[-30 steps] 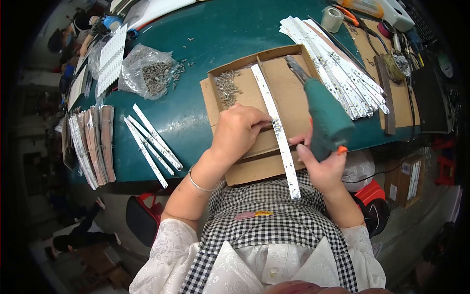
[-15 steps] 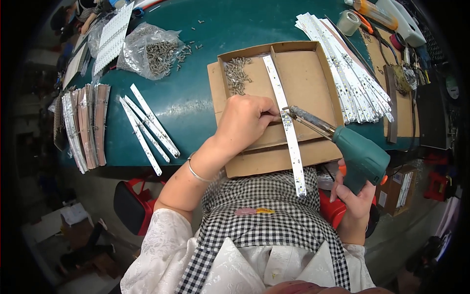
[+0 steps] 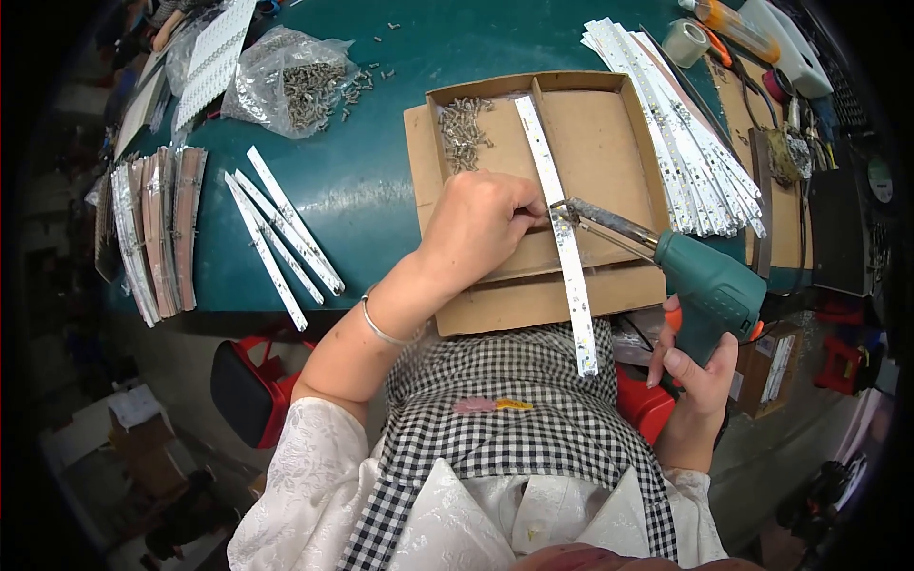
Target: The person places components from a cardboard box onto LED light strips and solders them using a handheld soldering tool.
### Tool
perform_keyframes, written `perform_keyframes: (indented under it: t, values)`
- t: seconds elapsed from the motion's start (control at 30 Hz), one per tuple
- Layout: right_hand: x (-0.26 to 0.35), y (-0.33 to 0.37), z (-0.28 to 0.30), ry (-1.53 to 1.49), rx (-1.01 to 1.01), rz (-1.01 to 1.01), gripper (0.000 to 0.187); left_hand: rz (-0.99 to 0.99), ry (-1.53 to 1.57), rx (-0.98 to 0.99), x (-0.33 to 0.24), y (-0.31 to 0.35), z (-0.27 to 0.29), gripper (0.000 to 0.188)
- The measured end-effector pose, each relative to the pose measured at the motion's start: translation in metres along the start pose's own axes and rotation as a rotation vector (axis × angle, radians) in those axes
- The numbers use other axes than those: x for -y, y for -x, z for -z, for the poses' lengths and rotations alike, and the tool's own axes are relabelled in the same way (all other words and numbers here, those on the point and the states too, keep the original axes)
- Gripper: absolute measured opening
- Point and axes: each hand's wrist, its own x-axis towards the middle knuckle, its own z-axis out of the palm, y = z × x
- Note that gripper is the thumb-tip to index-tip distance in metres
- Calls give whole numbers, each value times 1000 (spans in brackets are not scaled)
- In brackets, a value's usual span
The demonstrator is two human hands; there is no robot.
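A long white LED strip board point(image 3: 569, 268) lies across a cardboard tray point(image 3: 590, 295), its near end over my checked apron. My left hand point(image 3: 481, 224) is closed in a pinch at the strip's left edge; whatever sits between thumb and forefinger is hidden. In my right hand point(image 3: 700, 376) is a green soldering gun point(image 3: 709, 276) with an orange trigger, held by its handle. Its dark tip touches or nearly touches the strip beside my left fingertips. Small metal pins or connectors point(image 3: 464, 133) are heaped in the tray's far left corner.
Several loose strips point(image 3: 286, 228) lie left of the tray, beside bundled boards point(image 3: 162, 228). Behind them is a plastic bag point(image 3: 286, 81) spilling metal parts. A fan of white strips point(image 3: 681, 143) lies right, near a tape roll point(image 3: 685, 43). A red chair point(image 3: 257, 390) stands below the table.
The whole view has shifted slightly. The soldering gun has moved a little to the right, and its tip remains beside my left fingertips at the strip.
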Motion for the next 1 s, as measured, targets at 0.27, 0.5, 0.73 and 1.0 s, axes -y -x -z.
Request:
perform_keyframes:
  t: [0.27, 0.5, 0.73, 1.0]
  values:
    - [-6, 3, 11, -22, 28, 39, 52, 6, 1, -8, 2, 1, -1, 12]
    - [1, 2, 1, -13, -11, 31, 50, 5, -14, 5, 0, 0, -2, 12]
    - [-3, 6, 14, 37, 58, -35, 51, 12, -10, 1, 3, 1, -2, 12]
    - [-4, 5, 12, 63, 21, 7, 51, -14, -19, -11, 3, 1, -3, 12]
